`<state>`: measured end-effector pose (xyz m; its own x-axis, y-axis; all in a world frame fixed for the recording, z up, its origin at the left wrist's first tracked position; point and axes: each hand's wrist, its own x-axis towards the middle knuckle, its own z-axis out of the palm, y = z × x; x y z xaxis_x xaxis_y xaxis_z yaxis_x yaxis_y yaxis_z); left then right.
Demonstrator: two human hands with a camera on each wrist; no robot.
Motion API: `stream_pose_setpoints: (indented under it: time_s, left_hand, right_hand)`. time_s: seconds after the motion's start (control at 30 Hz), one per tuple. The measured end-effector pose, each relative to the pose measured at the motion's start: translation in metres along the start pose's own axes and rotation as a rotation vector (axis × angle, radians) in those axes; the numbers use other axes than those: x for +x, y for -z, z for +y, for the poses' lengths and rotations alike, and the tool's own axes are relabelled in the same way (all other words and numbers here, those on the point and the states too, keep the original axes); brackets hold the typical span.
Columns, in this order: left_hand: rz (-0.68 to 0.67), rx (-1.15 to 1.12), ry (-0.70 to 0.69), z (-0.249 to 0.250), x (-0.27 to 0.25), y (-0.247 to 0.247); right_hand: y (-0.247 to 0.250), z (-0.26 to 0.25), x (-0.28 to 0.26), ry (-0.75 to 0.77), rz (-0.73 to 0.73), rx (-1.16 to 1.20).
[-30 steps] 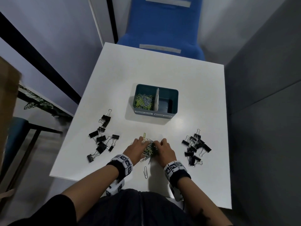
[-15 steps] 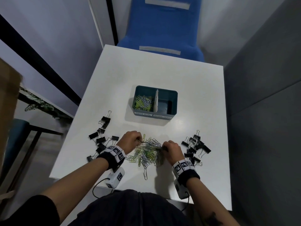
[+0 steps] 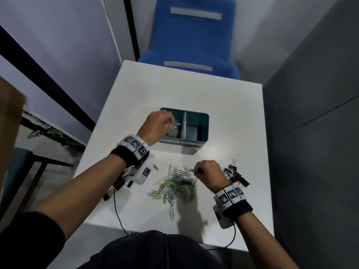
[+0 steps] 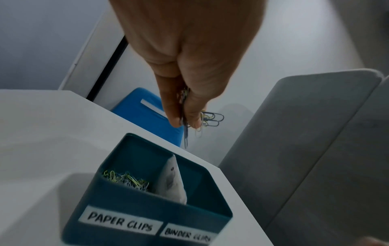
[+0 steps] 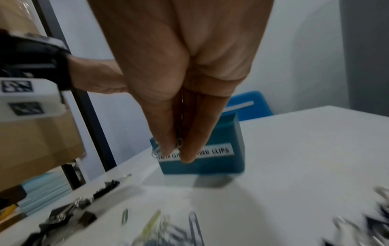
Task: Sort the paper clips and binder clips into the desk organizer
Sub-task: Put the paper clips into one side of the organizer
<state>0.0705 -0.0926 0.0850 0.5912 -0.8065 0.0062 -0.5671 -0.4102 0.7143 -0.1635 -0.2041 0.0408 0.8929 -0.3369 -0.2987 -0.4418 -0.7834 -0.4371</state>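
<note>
Two hands: each works its own small bunch, so one unloads while the other picks.
Left hand (image 3: 155,124): I pinch coloured wire paper clips (image 4: 207,119) above the teal plastic desk organizer (image 3: 202,141), over its "PAPER CLIPS" side, ready to drop.
Right hand (image 3: 208,174): my fingers clench a few clips at the loose pile (image 3: 174,186), at 6 o'clock from the organizer.
Black metal binder clips (image 3: 236,176): at 3 o'clock of the pile, unsorted.

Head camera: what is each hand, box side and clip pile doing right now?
Left hand: pinching paper clips over organizer.
Right hand: pinching paper clips from the table pile.
Paper-clip side: partly filled.
Binder-clip side: looks empty.
Binder clips: loose on table.
</note>
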Motion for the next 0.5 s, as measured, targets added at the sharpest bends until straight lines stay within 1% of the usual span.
stream_pose_setpoints:
  time_s: [0.1, 0.17, 0.27, 0.33, 0.4, 0.5]
  left_hand:
    - [-0.031, 0.047, 0.033, 0.004, 0.021, 0.004]
    - [-0.056, 0.098, 0.059, -0.001, 0.023, 0.002]
    - [0.001, 0.102, 0.112, -0.013, 0.006, -0.005]
    - [0.009, 0.089, 0.145, -0.021, -0.015, -0.015]
    - [-0.056, 0.092, 0.188, -0.032, -0.038, -0.029]
    - [-0.244, 0.168, 0.275, -0.050, -0.070, -0.052]
  right_hand:
    - [0.023, -0.018, 0.014, 0.036, 0.026, -0.003]
    - [0.039, -0.029, 0.026, 0.054, 0.070, 0.011]
    - [0.063, -0.047, 0.049, 0.082, 0.111, 0.011]
    - [0.076, -0.058, 0.067, 0.083, 0.139, 0.012]
    - [0.085, -0.068, 0.086, 0.081, 0.175, 0.020]
    - [0.092, -0.080, 0.107, 0.090, 0.216, -0.024]
